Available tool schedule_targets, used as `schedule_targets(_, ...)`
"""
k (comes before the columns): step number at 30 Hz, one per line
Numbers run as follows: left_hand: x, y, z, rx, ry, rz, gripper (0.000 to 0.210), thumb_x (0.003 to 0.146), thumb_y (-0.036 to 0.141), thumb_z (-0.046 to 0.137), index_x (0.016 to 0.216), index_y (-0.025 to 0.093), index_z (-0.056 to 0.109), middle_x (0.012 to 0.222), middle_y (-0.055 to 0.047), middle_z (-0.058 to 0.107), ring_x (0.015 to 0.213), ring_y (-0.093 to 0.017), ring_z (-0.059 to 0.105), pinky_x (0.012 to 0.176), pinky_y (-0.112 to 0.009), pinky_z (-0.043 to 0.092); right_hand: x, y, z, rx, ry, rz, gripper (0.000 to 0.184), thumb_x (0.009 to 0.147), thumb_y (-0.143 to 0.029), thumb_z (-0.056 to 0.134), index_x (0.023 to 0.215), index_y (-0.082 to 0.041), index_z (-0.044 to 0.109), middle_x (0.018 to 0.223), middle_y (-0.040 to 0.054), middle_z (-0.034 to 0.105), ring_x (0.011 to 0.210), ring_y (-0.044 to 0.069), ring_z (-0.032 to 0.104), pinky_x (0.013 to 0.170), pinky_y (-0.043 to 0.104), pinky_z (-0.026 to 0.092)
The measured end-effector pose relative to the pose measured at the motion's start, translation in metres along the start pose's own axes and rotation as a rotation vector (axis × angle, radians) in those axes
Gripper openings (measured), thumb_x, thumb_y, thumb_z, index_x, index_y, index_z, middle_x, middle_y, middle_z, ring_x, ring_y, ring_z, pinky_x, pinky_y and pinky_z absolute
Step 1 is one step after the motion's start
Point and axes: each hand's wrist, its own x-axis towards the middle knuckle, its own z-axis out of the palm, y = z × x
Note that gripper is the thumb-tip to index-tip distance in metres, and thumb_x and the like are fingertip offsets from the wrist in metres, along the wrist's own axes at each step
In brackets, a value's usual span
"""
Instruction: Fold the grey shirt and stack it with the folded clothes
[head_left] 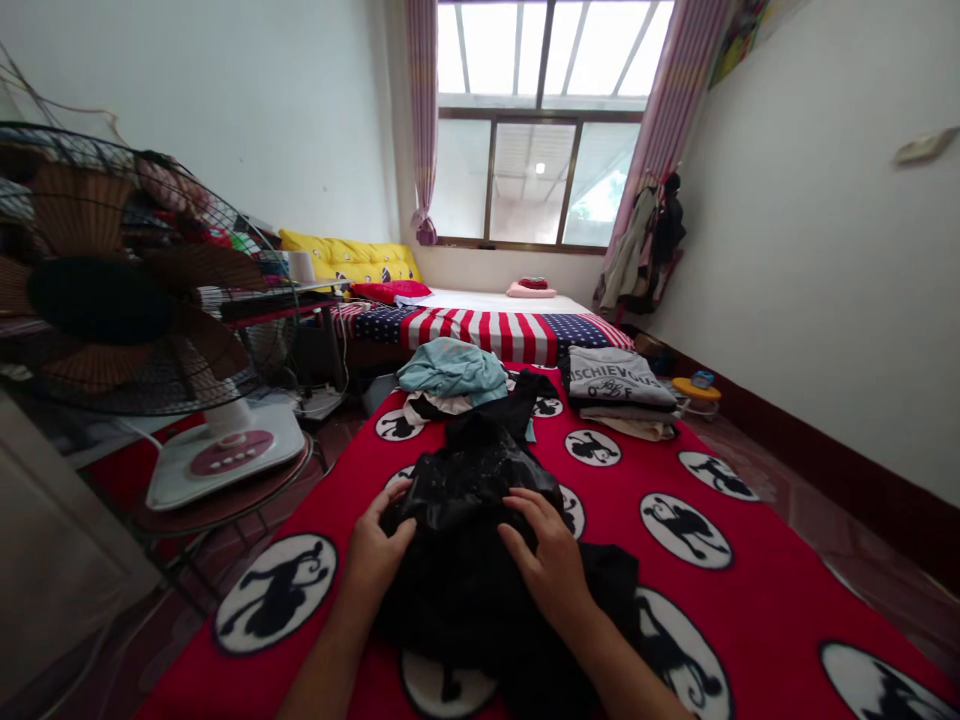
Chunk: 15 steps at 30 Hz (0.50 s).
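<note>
A black garment (465, 580) lies spread and rumpled before me on a red blanket (750, 600) with black figures in white ovals. Its upper part has a shiny black area (465, 485), bunched between my two hands. My left hand (377, 545) rests at the left edge of this shiny part, thumb and fingers apart. On the right side, my right hand (550, 560) lies on the fabric with its fingers spread. Another dark cloth part (517, 400) reaches away from me toward a heap of light blue clothing (454, 370).
At the far right of the blanket is a folded stack topped by a grey printed shirt (615, 375). A large fan (112, 290) stands on a stool at left. Behind are a bed with a flag-patterned cover (480, 333), a window (532, 180) and hanging clothes (645, 240).
</note>
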Motion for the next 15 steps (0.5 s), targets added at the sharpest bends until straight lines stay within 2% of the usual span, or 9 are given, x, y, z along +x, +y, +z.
schedule_targets(1, -0.009, 0.009, 0.008, 0.012, 0.001, 0.084, 0.044, 0.064, 0.019, 0.06, 0.107, 0.017, 0.065, 0.105, -0.008, 0.07, 0.105, -0.026, 0.063, 0.096, -0.038, 0.048, 0.002, -0.001, -0.002, 0.061, -0.004, 0.034, 0.037, 0.088, -0.039, 0.053, 0.12, -0.021, 0.058, 0.129, 0.0108, 0.058, 0.12, 0.026, 0.053, 0.104, 0.043, 0.04)
schedule_targets(2, -0.021, 0.019, 0.017, 0.025, -0.044, 0.158, 0.04, 0.065, 0.016, 0.058, 0.105, 0.019, 0.066, 0.104, -0.006, 0.07, 0.103, -0.024, 0.064, 0.095, -0.037, 0.048, 0.005, -0.002, -0.004, 0.136, -0.01, 0.076, 0.043, 0.089, -0.044, 0.051, 0.125, -0.021, 0.055, 0.129, 0.0116, 0.058, 0.118, 0.026, 0.055, 0.102, 0.042, 0.042)
schedule_targets(5, -0.058, 0.044, 0.053, 0.064, -0.34, 0.442, 0.041, 0.061, 0.0, 0.049, 0.087, 0.023, 0.07, 0.108, -0.003, 0.068, 0.105, -0.021, 0.061, 0.095, -0.035, 0.047, 0.019, -0.004, -0.015, 0.302, -0.019, 0.197, 0.057, 0.089, -0.052, 0.045, 0.134, -0.018, 0.046, 0.128, 0.0135, 0.06, 0.12, 0.027, 0.055, 0.101, 0.043, 0.043)
schedule_targets(7, -0.078, 0.055, 0.074, 0.088, -0.468, 0.598, 0.045, 0.057, -0.004, 0.048, 0.083, 0.023, 0.072, 0.108, -0.004, 0.068, 0.106, -0.021, 0.059, 0.093, -0.034, 0.048, 0.027, -0.005, -0.02, 0.307, -0.017, 0.214, 0.059, 0.081, -0.05, 0.057, 0.13, -0.018, 0.051, 0.126, 0.012, 0.062, 0.12, 0.028, 0.054, 0.101, 0.043, 0.043)
schedule_targets(9, -0.09, 0.062, 0.085, 0.11, -0.543, 0.681, 0.044, 0.058, -0.005, 0.051, 0.085, 0.023, 0.073, 0.106, -0.006, 0.068, 0.105, -0.022, 0.059, 0.089, -0.034, 0.05, 0.031, -0.006, -0.024, 0.303, -0.042, 0.204, 0.051, 0.071, -0.041, 0.068, 0.115, -0.018, 0.061, 0.114, 0.0093, 0.068, 0.11, 0.029, 0.06, 0.094, 0.042, 0.047)
schedule_targets(12, -0.094, 0.071, 0.079, 0.115, -0.614, 0.691, 0.042, 0.066, -0.003, 0.054, 0.093, 0.024, 0.072, 0.114, -0.004, 0.068, 0.103, -0.02, 0.061, 0.089, -0.032, 0.05, 0.036, -0.007, -0.041, 0.382, -0.059, 0.295, 0.025, 0.067, -0.035, 0.069, 0.082, -0.016, 0.067, 0.083, 0.0055, 0.072, 0.083, 0.027, 0.067, 0.075, 0.038, 0.053)
schedule_targets(13, -0.093, 0.075, 0.073, 0.093, -0.612, 0.675, 0.042, 0.07, -0.002, 0.054, 0.097, 0.025, 0.071, 0.119, -0.004, 0.066, 0.105, -0.019, 0.061, 0.091, -0.031, 0.05, 0.039, -0.005, -0.052, 0.428, -0.008, 0.353, 0.022, 0.065, -0.035, 0.069, 0.075, -0.016, 0.066, 0.076, 0.0052, 0.072, 0.077, 0.026, 0.067, 0.07, 0.037, 0.054)
schedule_targets(15, -0.086, 0.081, 0.059, 0.015, -0.54, 0.632, 0.036, 0.079, 0.005, 0.053, 0.103, 0.026, 0.069, 0.126, -0.004, 0.063, 0.108, -0.018, 0.061, 0.094, -0.031, 0.049, 0.048, 0.003, -0.084, 0.517, 0.198, 0.439, 0.024, 0.063, -0.036, 0.07, 0.076, -0.017, 0.067, 0.075, 0.006, 0.072, 0.075, 0.027, 0.067, 0.066, 0.037, 0.055)
